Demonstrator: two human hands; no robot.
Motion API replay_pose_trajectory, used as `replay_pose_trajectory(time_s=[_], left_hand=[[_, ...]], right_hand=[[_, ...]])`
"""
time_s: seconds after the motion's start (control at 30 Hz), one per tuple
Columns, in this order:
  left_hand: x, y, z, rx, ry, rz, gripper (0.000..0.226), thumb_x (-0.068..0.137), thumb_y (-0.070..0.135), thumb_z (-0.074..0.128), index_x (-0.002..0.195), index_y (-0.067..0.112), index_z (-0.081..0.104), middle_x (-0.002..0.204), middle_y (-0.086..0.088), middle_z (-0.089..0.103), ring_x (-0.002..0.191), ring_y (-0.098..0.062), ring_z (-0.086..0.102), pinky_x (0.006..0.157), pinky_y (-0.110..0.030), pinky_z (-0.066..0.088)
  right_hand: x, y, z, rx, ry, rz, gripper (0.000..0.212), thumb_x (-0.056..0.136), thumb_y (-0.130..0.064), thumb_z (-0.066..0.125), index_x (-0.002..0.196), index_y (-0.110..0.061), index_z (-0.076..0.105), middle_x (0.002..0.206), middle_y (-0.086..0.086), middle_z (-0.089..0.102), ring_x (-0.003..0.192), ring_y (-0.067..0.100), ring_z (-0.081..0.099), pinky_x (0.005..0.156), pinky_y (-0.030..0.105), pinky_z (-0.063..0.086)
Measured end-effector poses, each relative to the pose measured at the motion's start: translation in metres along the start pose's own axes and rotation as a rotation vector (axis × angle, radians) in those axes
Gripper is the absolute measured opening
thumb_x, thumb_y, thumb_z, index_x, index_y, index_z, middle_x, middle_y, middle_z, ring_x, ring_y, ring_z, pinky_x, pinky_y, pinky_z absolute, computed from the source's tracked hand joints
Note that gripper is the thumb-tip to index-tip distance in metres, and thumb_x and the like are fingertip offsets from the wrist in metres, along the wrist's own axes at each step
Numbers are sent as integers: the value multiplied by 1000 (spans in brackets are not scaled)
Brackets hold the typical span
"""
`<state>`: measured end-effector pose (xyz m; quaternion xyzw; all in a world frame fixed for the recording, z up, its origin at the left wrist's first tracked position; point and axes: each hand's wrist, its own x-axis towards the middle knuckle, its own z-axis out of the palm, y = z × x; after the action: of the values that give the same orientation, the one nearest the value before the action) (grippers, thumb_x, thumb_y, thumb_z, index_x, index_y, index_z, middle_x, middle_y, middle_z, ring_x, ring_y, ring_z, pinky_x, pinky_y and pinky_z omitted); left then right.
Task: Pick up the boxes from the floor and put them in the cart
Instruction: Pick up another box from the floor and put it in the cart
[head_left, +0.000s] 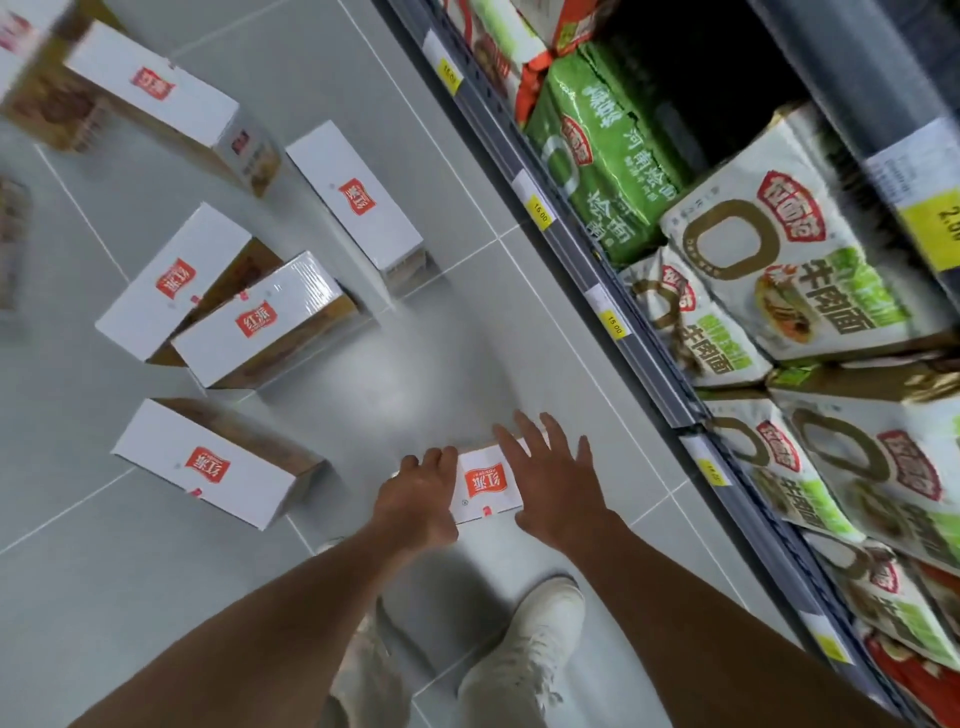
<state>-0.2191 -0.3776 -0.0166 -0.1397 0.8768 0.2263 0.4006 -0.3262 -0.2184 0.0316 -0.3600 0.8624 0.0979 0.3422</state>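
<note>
I am reaching down to a white rectangular cardboard box with a red logo (485, 486), which is lying on the grey tiled floor (467, 338) just beside the grey metal store shelf (649, 353). My left hand (421, 499) is gripping the box's end farther from the shelf, fingers curled over it. My right hand (556, 483) is lying open, fingers spread, over the end nearer the shelf. Several more white boxes (208, 475) are lying farther out from the shelf.

There is only one view, worn on the person's head and aimed steeply down at the tiled floor (457, 353). The frame is tilted, so the shelf (644, 332) runs diagonally down the right side. The left hand (421, 499), right hand (556, 483) and the box (485, 483) between them sit at arm's reach, with a shoe (545, 618) directly below.
</note>
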Motion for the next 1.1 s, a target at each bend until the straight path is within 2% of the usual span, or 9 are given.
replay_pose_trajectory(time_s=[0.13, 0.23, 0.3, 0.43, 0.5, 0.63, 0.87, 1.03, 1.1], left_hand=[[-39, 3, -56, 55, -4, 110, 98, 68, 43, 83, 144, 25, 24, 132, 2, 49, 116, -21, 49, 87, -39, 57], [-73, 10, -104, 92, -4, 154, 97, 72, 44, 83, 146, 26, 24, 133, 1, 50, 117, -19, 52, 92, -37, 56], [-99, 17, -132, 141, 1, 172, 94, 76, 44, 82, 148, 25, 23, 135, 1, 50, 119, -20, 53, 96, -38, 55], [-149, 34, -184, 196, 2, 176, 92, 77, 43, 81, 145, 29, 21, 135, 3, 50, 118, -20, 53, 98, -42, 54], [-183, 48, -218, 237, 11, 188, 91, 76, 43, 81, 144, 28, 22, 133, 2, 50, 117, -20, 52, 96, -43, 55], [-253, 77, -280, 299, 60, 257, 90, 76, 46, 76, 146, 26, 23, 131, 2, 48, 117, -20, 49, 89, -39, 54], [-389, 125, -361, 367, 138, 346, 95, 72, 50, 76, 149, 27, 25, 138, 1, 52, 116, -19, 54, 95, -38, 52], [-455, 148, -399, 497, 150, 488, 90, 73, 51, 77, 147, 24, 33, 132, 1, 57, 109, -19, 58, 83, -31, 49], [-470, 156, -406, 534, 119, 515, 89, 71, 53, 77, 145, 27, 35, 132, 1, 57, 111, -20, 58, 84, -30, 47]], right_hand=[[-18, -8, -37, -47, -1, -76, 116, 77, -67, 72, 159, -36, -4, 170, 1, -1, 156, 34, 3, 116, 70, 14], [-43, -10, -71, -47, -4, -83, 118, 76, -66, 74, 157, -38, -7, 169, -1, 2, 155, 32, 7, 116, 68, 17], [-64, -13, -95, -1, 14, -74, 113, 79, -63, 73, 157, -38, -4, 168, -2, 10, 154, 29, 14, 116, 62, 24], [-108, -17, -146, 176, 70, -29, 95, 79, -63, 72, 152, -36, 18, 152, -7, 38, 137, 18, 40, 108, 40, 42], [-139, -19, -179, 204, 85, -24, 92, 78, -63, 72, 150, -35, 23, 147, -8, 42, 132, 15, 43, 104, 34, 45], [-200, -22, -243, 234, 119, -35, 94, 73, -54, 79, 147, -33, 25, 139, -6, 45, 128, 17, 43, 94, 37, 49], [-330, -36, -344, 269, 187, 14, 96, 67, -47, 82, 144, -32, 27, 132, -4, 45, 125, 22, 41, 88, 44, 52], [-404, -54, -372, 322, 239, 96, 90, 61, -52, 79, 136, -36, 32, 127, -7, 47, 121, 21, 43, 85, 44, 50], [-425, -61, -370, 362, 259, 142, 87, 59, -56, 77, 133, -39, 33, 124, -10, 49, 118, 19, 45, 83, 41, 50]])
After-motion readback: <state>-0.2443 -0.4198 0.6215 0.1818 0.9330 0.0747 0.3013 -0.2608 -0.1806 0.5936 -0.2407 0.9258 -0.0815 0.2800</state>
